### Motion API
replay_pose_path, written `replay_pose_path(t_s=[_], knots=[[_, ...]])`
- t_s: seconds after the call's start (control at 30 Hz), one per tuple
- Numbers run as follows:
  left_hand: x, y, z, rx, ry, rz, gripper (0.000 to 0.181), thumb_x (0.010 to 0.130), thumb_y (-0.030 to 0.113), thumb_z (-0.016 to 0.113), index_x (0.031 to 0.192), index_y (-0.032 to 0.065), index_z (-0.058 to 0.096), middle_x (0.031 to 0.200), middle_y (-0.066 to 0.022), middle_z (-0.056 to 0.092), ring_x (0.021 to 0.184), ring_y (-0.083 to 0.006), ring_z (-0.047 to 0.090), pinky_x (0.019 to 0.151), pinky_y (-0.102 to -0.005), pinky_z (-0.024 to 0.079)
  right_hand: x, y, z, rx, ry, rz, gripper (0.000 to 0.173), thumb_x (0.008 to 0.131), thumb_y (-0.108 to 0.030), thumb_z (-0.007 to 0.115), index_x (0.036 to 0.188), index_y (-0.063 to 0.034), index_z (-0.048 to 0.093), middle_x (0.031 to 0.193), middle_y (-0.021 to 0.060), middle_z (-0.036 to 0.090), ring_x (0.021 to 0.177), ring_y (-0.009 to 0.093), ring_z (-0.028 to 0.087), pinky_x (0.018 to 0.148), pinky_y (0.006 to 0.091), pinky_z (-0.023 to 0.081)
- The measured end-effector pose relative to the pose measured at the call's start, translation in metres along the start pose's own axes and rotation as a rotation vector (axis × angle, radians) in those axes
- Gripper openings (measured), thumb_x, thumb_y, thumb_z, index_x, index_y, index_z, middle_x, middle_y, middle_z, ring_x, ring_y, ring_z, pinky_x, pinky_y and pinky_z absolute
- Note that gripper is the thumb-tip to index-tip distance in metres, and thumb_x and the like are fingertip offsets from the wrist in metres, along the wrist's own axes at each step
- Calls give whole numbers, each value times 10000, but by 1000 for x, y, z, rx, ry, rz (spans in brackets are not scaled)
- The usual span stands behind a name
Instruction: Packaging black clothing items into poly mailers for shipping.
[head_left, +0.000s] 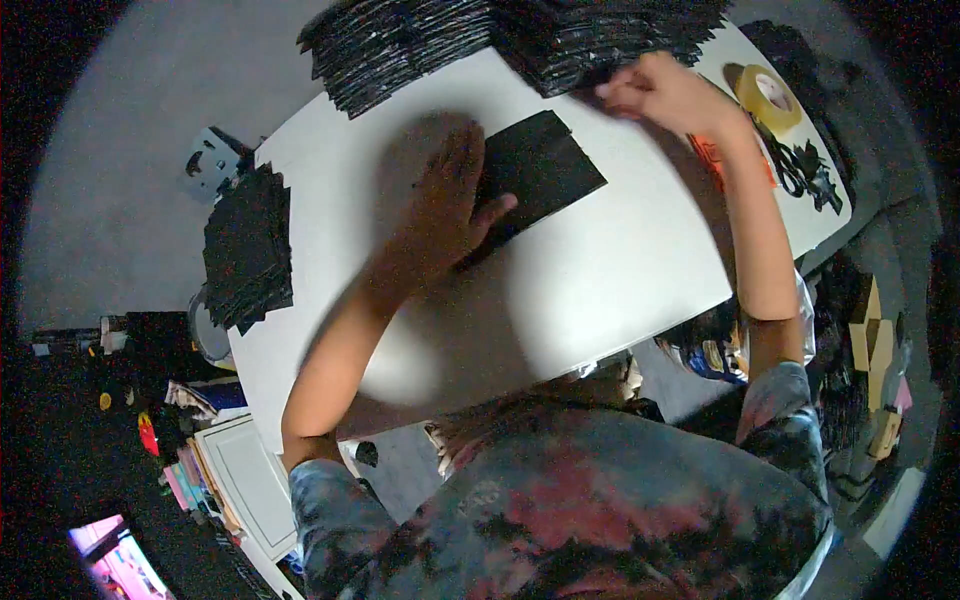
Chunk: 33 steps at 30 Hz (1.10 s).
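A flat black sheet or sleeve (544, 169) lies on the white table (637, 255) in front of me. My left hand (446, 199) rests over its left part, fingers pointing away from me and the thumb spread onto the sheet. My right hand (652, 94) is raised at the near edge of the right-hand pile of black pieces (600, 45), with its fingers curled and somewhat blurred. Whether it holds anything I cannot tell. A second, long pile of black pieces (405, 52) fans out beyond my left hand.
Another black stack (247, 247) sits at the table's left edge. On the right are a roll of clear yellowish tape (769, 97), an orange item (709, 157) and black-handled scissors (791, 169). A white cabinet (251, 480) stands below left, and a lit screen (120, 555) shows at bottom left.
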<state>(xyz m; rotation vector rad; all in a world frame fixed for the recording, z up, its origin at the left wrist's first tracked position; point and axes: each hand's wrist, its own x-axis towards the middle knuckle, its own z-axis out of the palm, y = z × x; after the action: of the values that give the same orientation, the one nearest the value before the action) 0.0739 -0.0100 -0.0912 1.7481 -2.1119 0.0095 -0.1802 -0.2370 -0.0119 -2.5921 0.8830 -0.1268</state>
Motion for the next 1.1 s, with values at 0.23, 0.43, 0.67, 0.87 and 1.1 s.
replay_pose_path(t_s=[0.23, 0.43, 0.67, 0.87, 1.1], knots=[[13, 1, 17, 37, -111, 221, 499, 1022, 160, 598, 1495, 50, 483, 1578, -154, 452, 1481, -375, 392, 1229, -500, 322, -23, 81, -9, -551, -147, 501, 525, 792, -403, 789, 1206, -89, 714, 1222, 177, 716, 1149, 349, 681, 975, 457, 541], [-2, -26, 6, -137, 42, 119, 484, 913, 57, 590, 1397, 55, 595, 1464, -171, 573, 1380, -386, 511, 1169, -494, 407, -12, 45, 14, -84, -215, -91, 425, 787, -408, 821, 974, -41, 717, 927, 148, 728, 868, 327, 694, 780, 433, 540], [-3, -44, 5, -107, 58, 7, 500, 835, 15, 584, 1323, 82, 669, 1404, -174, 627, 1300, -388, 582, 1104, -488, 479, 2, -10, 46, 139, -24, -201, 329, 889, -311, 790, 777, -30, 660, 684, 69, 623, 651, 193, 567, 624, 365, 453], [2, -54, 5, 138, 250, 19, 571, 811, -10, 574, 1366, 105, 639, 1387, -152, 639, 1293, -375, 587, 1085, -510, 487, -2, 1, 46, 164, -121, -182, 303, 883, -247, 813, 791, -22, 632, 645, 9, 556, 627, 103, 490, 592, 306, 409], [3, -23, 13, -158, 322, 201, 475, 819, -8, 625, 1280, 99, 663, 1168, -136, 704, 1083, -365, 663, 964, -501, 530, 1, 7, 54, -37, 54, -114, 277, 824, -131, 820, 1050, -11, 717, 867, 120, 721, 811, 299, 676, 762, 398, 521]])
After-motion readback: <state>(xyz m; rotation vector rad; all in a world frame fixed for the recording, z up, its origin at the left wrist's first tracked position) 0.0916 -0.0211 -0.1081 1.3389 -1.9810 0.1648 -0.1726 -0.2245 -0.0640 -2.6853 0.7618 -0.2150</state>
